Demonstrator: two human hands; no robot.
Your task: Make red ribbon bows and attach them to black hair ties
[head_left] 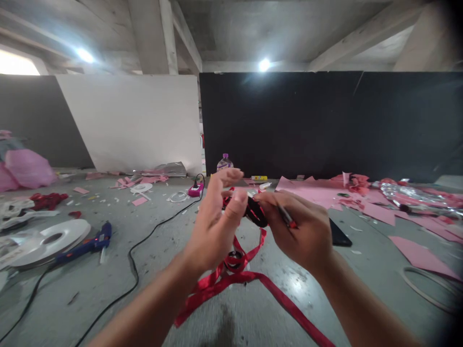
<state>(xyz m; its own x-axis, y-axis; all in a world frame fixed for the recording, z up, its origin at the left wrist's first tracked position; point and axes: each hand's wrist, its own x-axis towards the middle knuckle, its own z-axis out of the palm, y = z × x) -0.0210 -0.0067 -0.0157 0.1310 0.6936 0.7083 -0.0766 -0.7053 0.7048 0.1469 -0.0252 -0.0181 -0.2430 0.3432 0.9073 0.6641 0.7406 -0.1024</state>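
Note:
Raised in the middle of the view is my left hand, its fingers stretched and apart, with the thumb close to a black ring-shaped band. My right hand pinches that band at its right side. A slim dark item with a red end is tucked in the right hand; its kind is unclear. Red ribbon hangs below the hands and trails over the floor toward me. A small dark spool lies amid the ribbon. Part of the band is hidden behind my left thumb.
At left lie a blue glue gun and a large white ribbon reel. A black cable runs to a magenta power box. A bottle stands behind my hands. Pink sheets and a dark flat device lie right.

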